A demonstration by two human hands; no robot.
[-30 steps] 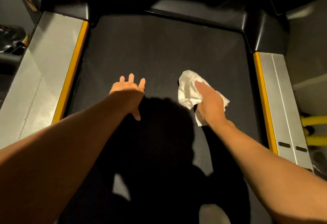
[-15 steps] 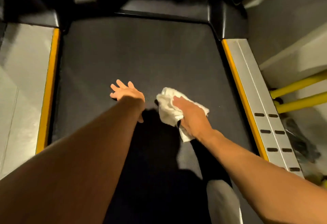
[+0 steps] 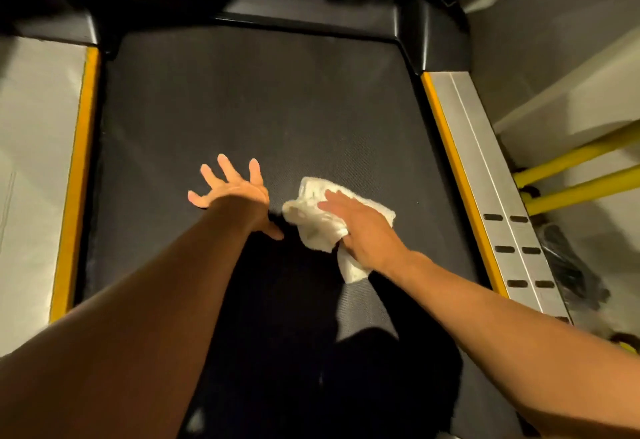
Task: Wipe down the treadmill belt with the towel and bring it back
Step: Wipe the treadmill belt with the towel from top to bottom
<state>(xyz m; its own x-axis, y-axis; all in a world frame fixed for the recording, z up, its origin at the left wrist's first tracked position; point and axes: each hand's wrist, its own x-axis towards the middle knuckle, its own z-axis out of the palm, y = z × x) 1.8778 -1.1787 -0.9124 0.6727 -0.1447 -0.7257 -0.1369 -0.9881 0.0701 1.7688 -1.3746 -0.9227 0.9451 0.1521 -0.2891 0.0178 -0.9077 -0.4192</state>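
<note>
I see left hand spread flat, bracing on treadmill belt. White towel bunched mid-belt, under right hand, fingers straight, pressing. Risks, my guess: bunched towel skips patches; belt rolls under braced weight.

right hand and towel slid left, now just beside left hand, its fingers spread wider

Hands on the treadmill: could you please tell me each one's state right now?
Left hand: open, fingers spread on the belt.
Right hand: open, flat fingers pressing the towel onto the belt.
</note>
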